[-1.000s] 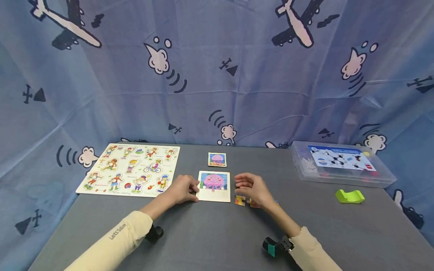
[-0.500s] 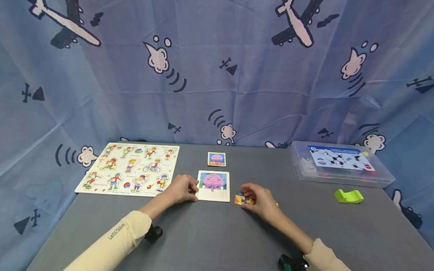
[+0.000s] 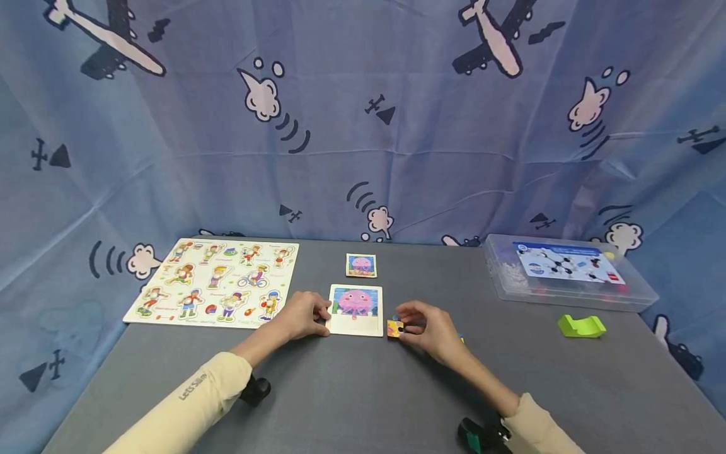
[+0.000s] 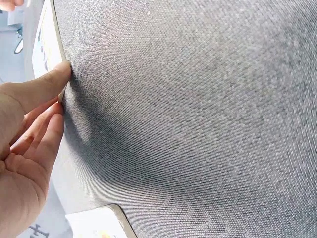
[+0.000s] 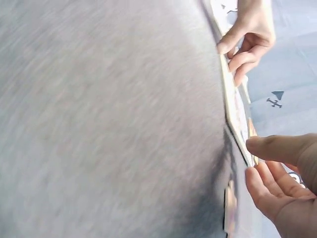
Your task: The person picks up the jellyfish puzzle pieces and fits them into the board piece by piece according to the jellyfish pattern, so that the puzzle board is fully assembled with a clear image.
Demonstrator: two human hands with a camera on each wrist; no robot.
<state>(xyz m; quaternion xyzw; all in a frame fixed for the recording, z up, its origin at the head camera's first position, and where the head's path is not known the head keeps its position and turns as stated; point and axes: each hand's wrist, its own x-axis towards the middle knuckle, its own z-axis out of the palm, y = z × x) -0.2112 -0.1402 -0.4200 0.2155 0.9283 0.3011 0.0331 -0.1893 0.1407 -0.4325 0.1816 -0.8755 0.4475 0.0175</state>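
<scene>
Right hand (image 3: 430, 328) seemingly pinching puzzle piece (image 3: 394, 328), left hand (image 3: 303, 315) steadying jellyfish board (image 3: 356, 309)

This looks like a staged recording booth for children's play, not a home: a blue airplane-print cloth (image 3: 363, 126) hangs on 3 sides of a grey table (image 3: 363, 391) with puzzles (image 3: 218, 282) and a plastic toy box (image 3: 567, 272).

Left hand (image 3: 302, 315) with loosely curled fingers at the jellyfish board's (image 3: 357, 310) left edge, right hand (image 3: 426, 326) pinching just right of it
</scene>
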